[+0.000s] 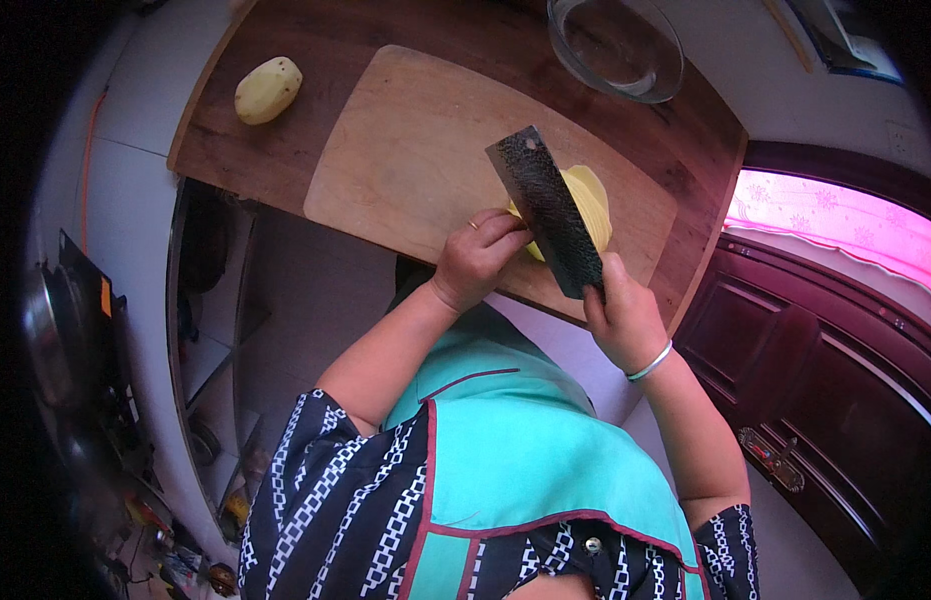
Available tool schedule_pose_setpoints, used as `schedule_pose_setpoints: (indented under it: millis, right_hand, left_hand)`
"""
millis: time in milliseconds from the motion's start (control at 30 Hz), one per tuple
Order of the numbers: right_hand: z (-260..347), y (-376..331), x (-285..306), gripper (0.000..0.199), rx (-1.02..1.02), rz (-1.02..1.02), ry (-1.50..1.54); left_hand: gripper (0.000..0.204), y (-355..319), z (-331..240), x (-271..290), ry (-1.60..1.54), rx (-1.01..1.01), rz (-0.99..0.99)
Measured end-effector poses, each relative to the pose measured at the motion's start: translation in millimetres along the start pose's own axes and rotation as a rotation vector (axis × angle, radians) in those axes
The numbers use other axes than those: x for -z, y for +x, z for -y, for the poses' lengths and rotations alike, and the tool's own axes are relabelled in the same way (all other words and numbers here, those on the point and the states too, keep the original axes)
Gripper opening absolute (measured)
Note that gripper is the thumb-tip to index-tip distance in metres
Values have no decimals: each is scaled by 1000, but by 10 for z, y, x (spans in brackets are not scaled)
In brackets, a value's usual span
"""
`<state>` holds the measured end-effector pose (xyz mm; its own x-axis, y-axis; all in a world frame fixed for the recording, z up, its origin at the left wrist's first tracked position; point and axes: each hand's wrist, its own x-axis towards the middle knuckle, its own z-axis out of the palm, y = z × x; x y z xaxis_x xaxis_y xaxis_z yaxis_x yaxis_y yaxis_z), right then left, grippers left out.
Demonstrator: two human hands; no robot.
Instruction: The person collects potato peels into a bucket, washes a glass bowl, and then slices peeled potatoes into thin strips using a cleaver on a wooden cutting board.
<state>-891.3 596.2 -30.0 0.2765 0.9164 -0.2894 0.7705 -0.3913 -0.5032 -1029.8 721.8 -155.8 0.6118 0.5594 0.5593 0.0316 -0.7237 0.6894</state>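
My right hand (625,312) is closed round the handle of a dark, broad-bladed cleaver (547,205). Its blade stands over a peeled yellow potato, with thin overlapping potato slices (589,207) fanned out on the blade's right side. On the blade's left, the bent fingers of my left hand (475,258) press on the part of the potato that the blade mostly hides. Beneath them lies a wooden cutting board (395,150), and the cutting is near its front right edge.
A whole peeled potato (269,90) rests on the brown wooden table (320,40) at the far left. A clear glass bowl (675,70) stands at the back right. Beyond the table's right side is a dark wooden door (825,370); pans (60,335) hang at the left.
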Motion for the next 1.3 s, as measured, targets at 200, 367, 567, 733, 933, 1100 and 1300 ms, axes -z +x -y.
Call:
schedule_pose_setpoints:
  millis: [200,367,567,733,933,1100,1300]
  right_hand:
    - [-43,158,-161,24,-12,-10,-45]
    - [-52,262,-313,22,-53,-11,19]
    - [-112,82,142,20,-110,-172,362]
    - [-170,-168,540,16,-176,-327,844]
    - [-568,-559,466,17,-176,-460,1337]
    - [-553,-824,150,16,-116,-602,1451]
    - [-633,-1275,-465,15,-60,-771,1533]
  left_hand:
    - [20,-9,1,0,11,0,16]
    - [22,-66,-6,-55,-2,11,36]
    - [21,-65,3,-144,1,-17,58]
    - [23,-79,13,-135,-4,84,71]
    - [47,296,-114,-310,188,-111,279]
    - [59,604,-100,-646,350,-370,518]
    - [62,139,18,-762,238,-190,563]
